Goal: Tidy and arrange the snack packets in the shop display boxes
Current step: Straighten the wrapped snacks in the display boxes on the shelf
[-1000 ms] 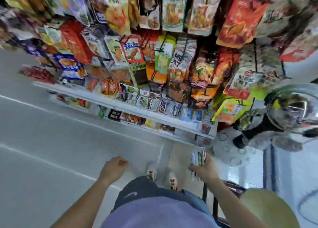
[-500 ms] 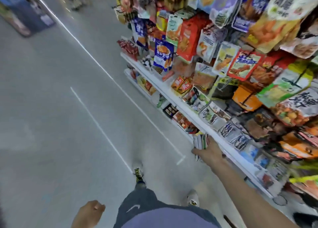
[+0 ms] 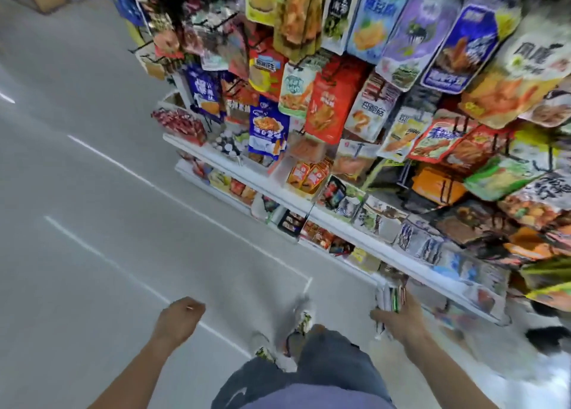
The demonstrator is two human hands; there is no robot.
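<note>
The task looks mid-way: the right hand (image 3: 401, 319) grips a bundle of small snack packets (image 3: 390, 297) just off the front edge of the shelf (image 3: 340, 223), not yet in any display box (image 3: 309, 173), while the left hand (image 3: 177, 317) hangs curled and empty.

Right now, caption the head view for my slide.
Right hand holds a stack of snack packets beside the white shelf; left hand curled, holding nothing.

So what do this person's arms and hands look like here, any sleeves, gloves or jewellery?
Both forearms are bare with no sleeves in view. The left hand and right hand wear no gloves. No watch or bracelet shows at either wrist. Motion blur hides whether any rings are worn.
</note>
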